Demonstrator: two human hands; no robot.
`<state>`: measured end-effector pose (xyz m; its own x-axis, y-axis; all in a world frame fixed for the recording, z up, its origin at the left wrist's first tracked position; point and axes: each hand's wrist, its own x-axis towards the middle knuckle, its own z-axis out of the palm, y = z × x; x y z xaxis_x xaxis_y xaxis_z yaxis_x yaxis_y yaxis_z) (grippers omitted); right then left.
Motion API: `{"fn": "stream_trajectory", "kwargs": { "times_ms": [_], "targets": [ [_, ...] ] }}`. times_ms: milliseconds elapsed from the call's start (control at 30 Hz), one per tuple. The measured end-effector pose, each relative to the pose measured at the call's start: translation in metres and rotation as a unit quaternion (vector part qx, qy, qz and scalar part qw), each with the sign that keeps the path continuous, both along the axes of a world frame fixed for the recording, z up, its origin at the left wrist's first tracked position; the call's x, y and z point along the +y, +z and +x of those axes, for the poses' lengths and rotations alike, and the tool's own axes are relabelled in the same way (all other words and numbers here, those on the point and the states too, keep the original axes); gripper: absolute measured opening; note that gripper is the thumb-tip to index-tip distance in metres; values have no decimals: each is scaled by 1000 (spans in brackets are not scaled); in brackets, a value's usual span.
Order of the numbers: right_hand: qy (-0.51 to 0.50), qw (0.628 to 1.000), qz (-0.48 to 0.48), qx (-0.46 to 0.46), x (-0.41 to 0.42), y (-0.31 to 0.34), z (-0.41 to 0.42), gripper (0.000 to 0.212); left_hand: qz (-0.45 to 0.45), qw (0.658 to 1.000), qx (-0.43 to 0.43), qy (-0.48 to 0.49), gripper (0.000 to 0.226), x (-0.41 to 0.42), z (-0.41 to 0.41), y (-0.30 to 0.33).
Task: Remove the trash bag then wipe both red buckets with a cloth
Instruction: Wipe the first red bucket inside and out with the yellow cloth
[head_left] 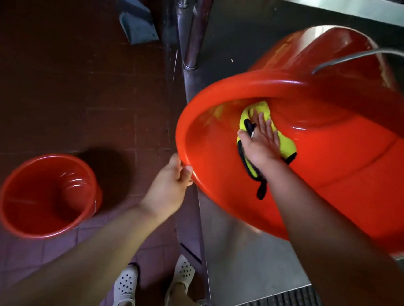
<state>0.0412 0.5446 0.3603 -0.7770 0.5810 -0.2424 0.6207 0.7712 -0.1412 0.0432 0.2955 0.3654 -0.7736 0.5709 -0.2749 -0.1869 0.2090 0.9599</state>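
A large red bucket (343, 165) lies tilted on its side on the steel counter, its mouth facing me. My left hand (171, 182) grips its rim at the left edge. My right hand (261, 140) reaches inside and presses a yellow cloth (285, 145) with black trim flat against the inner wall, fingers straight. A second, smaller red bucket (46, 195) stands upright on the floor at the left, nothing visible inside it. No trash bag is in view.
The steel counter (242, 266) runs along the right, with its metal legs (190, 27) at the top. A blue-grey dustpan (135, 19) leans on the dark red tiled floor. The bucket's metal handle (363, 57) arcs at the upper right. My feet (153, 279) stand below.
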Motion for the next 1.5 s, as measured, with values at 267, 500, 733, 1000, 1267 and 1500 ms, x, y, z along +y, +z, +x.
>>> {"fn": "stream_trajectory", "kwargs": {
  "times_ms": [267, 500, 733, 1000, 1267, 1500],
  "targets": [
    [117, 981, -34, 152, -132, 6, 81, 77, -22, 998, 47, 47, 20, 5, 10, -2],
    [83, 982, -61, 158, -68, 10, 52, 77, -2, 986, 159, 44, 12, 0, -7, 36],
    [34, 998, -13, 45, 28, 3, 0, 71, 37, 975, 217, 40, 17, 1, -31, 67],
    [56, 995, 54, -62, 15, 1, -4, 70, 30, 997, -34, 55, 19, 1, 8, -3],
    [118, 989, 3, 88, -126, 11, 73, 77, 19, 994, -12, 110, 24, 3, 17, 8],
    [131, 983, -34, 121, -102, 16, 59, 78, -25, 985, 150, 80, 19, -7, -6, 42]
  ]
}}
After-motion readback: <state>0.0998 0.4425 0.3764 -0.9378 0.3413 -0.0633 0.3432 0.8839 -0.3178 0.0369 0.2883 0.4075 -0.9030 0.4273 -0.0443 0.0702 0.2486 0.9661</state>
